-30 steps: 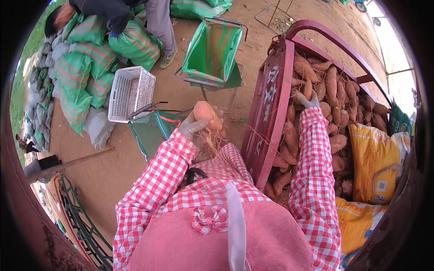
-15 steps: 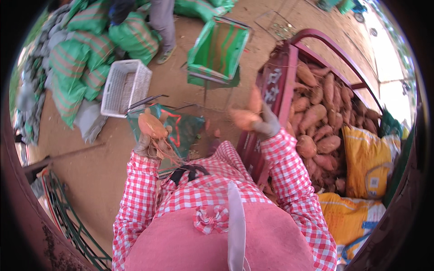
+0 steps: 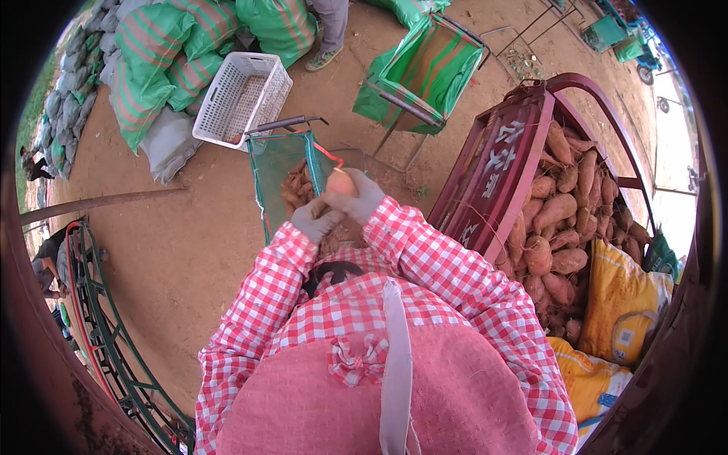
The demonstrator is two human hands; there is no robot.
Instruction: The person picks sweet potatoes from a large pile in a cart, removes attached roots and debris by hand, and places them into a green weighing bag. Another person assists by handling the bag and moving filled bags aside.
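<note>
Both my hands, in greyish gloves, come together in front of my body beside a teal mesh bag (image 3: pixel 265 163) hung on a metal frame. My right hand (image 3: pixel 364 199) is closed round a sweet potato (image 3: pixel 340 183), whose rounded orange-pink end shows. Just left of it, my left hand (image 3: pixel 315 220) has its fingers curled in against the right; whatever it may hold is hidden. Several sweet potatoes (image 3: pixel 297 186) lie inside the mesh bag. To my right, a dark red cart bed (image 3: pixel 485 174) carries a large heap of sweet potatoes (image 3: pixel 557 208).
A white plastic crate (image 3: pixel 243 95) stands beyond the mesh bag. Right of that, a green striped sack (image 3: pixel 379 102) hangs open on a frame. Full green sacks (image 3: pixel 152 61) and a person's leg (image 3: pixel 331 30) are farther back. Yellow bags (image 3: pixel 622 303) sit in the cart; a green metal rack (image 3: pixel 125 334) is left.
My hands were apart, the left with a sweet potato and the right with two. They have moved inward and met by the mesh bag; one sweet potato now shows. The view has shifted.
</note>
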